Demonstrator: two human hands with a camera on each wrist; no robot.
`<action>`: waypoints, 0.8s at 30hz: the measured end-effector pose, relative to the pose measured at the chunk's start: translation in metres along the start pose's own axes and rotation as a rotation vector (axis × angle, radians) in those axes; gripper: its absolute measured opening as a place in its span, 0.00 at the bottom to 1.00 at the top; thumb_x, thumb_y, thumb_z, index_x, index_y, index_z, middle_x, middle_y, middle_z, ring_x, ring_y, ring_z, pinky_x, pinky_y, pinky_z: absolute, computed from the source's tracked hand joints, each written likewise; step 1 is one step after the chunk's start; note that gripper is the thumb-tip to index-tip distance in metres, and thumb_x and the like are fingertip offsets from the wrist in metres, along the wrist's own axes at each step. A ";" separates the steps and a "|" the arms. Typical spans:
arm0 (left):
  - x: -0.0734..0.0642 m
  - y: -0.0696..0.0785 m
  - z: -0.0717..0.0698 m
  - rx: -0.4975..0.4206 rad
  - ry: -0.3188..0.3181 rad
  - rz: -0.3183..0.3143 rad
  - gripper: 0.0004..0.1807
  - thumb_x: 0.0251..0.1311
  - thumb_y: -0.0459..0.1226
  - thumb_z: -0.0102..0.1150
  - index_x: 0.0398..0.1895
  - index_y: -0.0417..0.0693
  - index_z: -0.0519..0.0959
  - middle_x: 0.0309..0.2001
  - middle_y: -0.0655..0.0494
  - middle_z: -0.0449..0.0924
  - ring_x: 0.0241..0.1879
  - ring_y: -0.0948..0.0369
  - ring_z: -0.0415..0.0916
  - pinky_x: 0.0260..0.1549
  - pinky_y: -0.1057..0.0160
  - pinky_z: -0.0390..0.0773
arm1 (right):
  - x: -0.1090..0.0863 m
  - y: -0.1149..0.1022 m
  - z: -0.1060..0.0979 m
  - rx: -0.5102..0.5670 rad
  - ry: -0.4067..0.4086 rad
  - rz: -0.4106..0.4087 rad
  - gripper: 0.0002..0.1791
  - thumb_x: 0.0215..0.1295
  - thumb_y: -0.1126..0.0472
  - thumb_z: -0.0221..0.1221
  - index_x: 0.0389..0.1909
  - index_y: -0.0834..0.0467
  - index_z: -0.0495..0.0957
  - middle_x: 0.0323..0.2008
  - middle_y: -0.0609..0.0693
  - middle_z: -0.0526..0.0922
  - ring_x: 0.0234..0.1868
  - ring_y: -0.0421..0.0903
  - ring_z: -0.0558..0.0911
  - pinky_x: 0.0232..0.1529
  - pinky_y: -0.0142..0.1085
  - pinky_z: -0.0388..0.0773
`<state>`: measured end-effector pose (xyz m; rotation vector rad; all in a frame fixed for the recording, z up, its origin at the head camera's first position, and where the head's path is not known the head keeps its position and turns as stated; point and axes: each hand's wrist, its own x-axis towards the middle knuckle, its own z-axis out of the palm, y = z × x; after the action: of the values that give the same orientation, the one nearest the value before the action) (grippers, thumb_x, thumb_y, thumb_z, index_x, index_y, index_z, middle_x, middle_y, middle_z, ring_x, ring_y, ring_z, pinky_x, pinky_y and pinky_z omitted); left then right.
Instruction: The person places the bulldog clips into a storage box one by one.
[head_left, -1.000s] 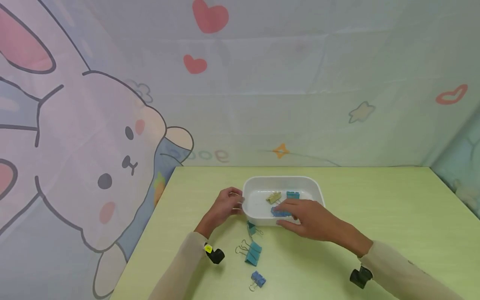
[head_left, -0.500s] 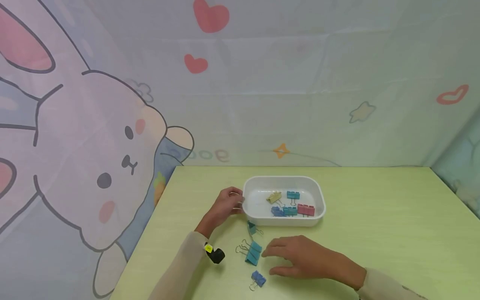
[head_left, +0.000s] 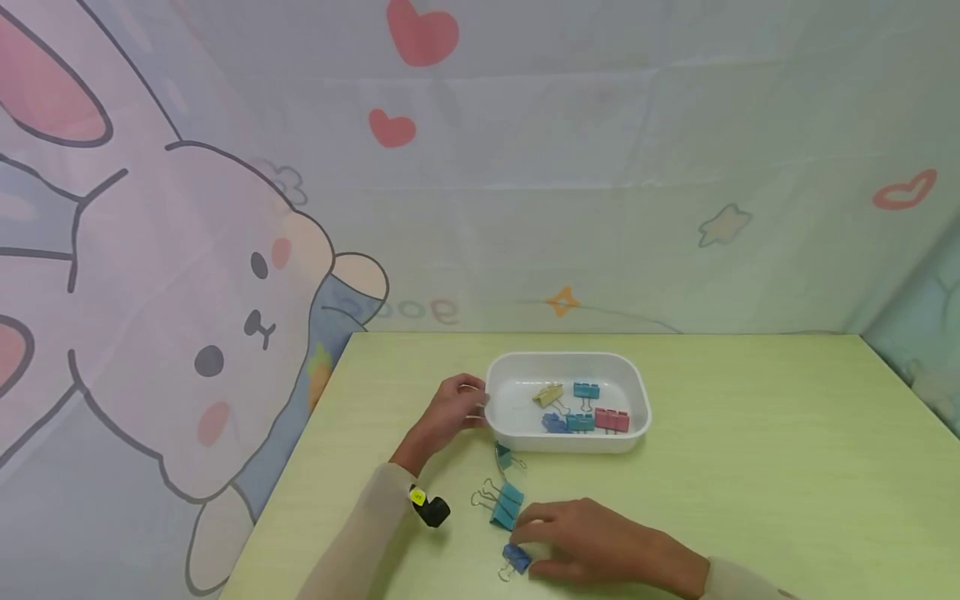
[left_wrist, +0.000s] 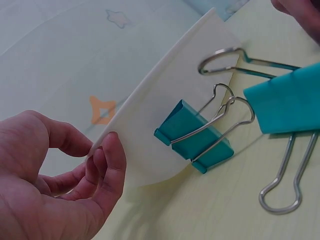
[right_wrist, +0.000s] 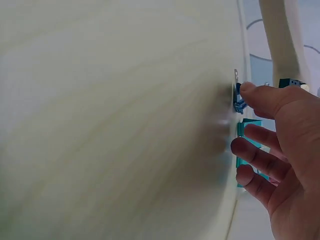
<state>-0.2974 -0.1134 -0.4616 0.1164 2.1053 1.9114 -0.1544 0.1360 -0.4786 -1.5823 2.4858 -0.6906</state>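
Note:
My left hand [left_wrist: 65, 185] pinches the left end of a white plastic tray [head_left: 637, 427] between thumb and fingers. Inside the tray lie a yellow binder clip [head_left: 549, 394], a blue one [head_left: 555, 423], a pink one [head_left: 612, 420] and two teal ones. My right hand [head_left: 592, 542] is low over the table, its thumb and forefinger spread around a small blue binder clip [head_left: 516, 557]. In the right wrist view the thumb is at that clip, apart from the other fingers. A large teal binder clip [head_left: 507, 506] lies just beyond these fingers.
Another teal binder clip [left_wrist: 195, 137] stands against the tray's near wall. The light green table [head_left: 757, 433] ends at a printed cloth backdrop [head_left: 600, 217]. My left forearm [head_left: 352, 533] lies left of the loose clips.
My right hand has left the tray and come down toward me to the small blue clip. The pink clip in the tray is now uncovered. My left hand has stayed put.

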 end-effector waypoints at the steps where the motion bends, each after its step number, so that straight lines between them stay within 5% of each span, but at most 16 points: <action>1: 0.000 0.000 0.000 0.002 0.000 0.001 0.20 0.70 0.33 0.55 0.61 0.30 0.70 0.53 0.34 0.76 0.44 0.48 0.83 0.45 0.56 0.87 | 0.000 0.000 0.001 0.001 -0.007 0.006 0.19 0.77 0.47 0.59 0.63 0.46 0.80 0.59 0.39 0.81 0.53 0.34 0.81 0.55 0.33 0.81; 15: -0.001 0.001 0.001 0.001 0.002 0.008 0.20 0.70 0.32 0.54 0.61 0.30 0.70 0.54 0.33 0.76 0.45 0.47 0.82 0.44 0.56 0.87 | 0.002 -0.001 0.009 0.075 -0.050 0.026 0.18 0.75 0.45 0.59 0.61 0.45 0.81 0.59 0.38 0.81 0.53 0.33 0.80 0.56 0.31 0.80; 24: -0.003 0.002 0.001 -0.010 0.000 0.020 0.20 0.70 0.32 0.54 0.61 0.28 0.69 0.52 0.34 0.76 0.43 0.48 0.83 0.46 0.53 0.87 | 0.004 -0.006 0.010 0.132 -0.116 0.106 0.20 0.76 0.42 0.56 0.63 0.43 0.80 0.60 0.37 0.80 0.54 0.34 0.79 0.57 0.34 0.81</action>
<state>-0.2945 -0.1125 -0.4597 0.1357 2.1022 1.9329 -0.1479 0.1271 -0.4845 -1.3935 2.3679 -0.7103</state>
